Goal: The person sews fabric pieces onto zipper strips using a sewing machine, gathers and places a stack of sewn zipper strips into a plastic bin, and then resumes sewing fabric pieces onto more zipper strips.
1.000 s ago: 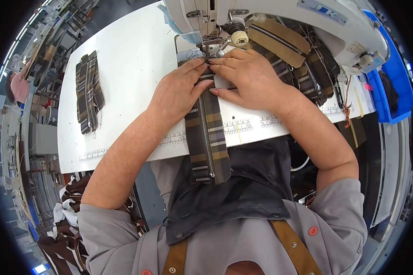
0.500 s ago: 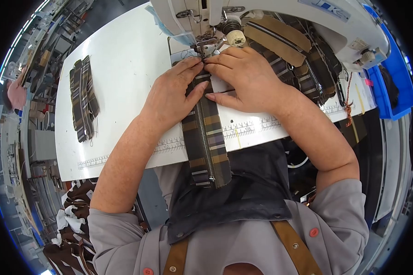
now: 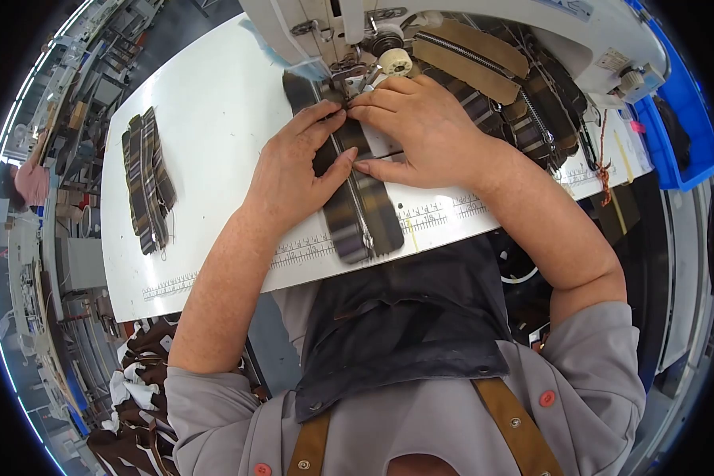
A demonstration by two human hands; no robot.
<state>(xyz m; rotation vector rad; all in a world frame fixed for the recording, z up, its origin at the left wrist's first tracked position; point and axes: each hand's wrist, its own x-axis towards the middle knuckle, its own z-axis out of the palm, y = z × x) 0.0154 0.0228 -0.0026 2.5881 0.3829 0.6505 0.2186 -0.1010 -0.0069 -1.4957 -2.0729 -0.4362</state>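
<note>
A dark plaid fabric strip with a metal zipper point(image 3: 362, 214) runs under the needle area of a white sewing machine point(image 3: 343, 77). My left hand point(image 3: 293, 163) lies on the strip's left side, fingers stretched towards the needle and thumb apart over the zipper. From the right, my right hand point(image 3: 422, 131) reaches in with fingers extended and thumb spread, its fingertips at the strip's edge close to the needle. Both hands are open and press the cloth flat rather than grasp it. My fingertips partly hide the stitching spot. The zipper pull sits near the strip's front end.
More plaid pieces point(image 3: 148, 182) lie at the left of the white table point(image 3: 214, 119). Zippered pieces with tan backing point(image 3: 468, 59) are heaped under the machine arm. A ruler scale point(image 3: 301, 252) marks the front edge. A blue bin point(image 3: 686, 147) stands at the far right.
The zippered strip has slid away from me through the machine. Its far end now shows behind the needle, and its front end has come up onto the table. My hands stay near the needle.
</note>
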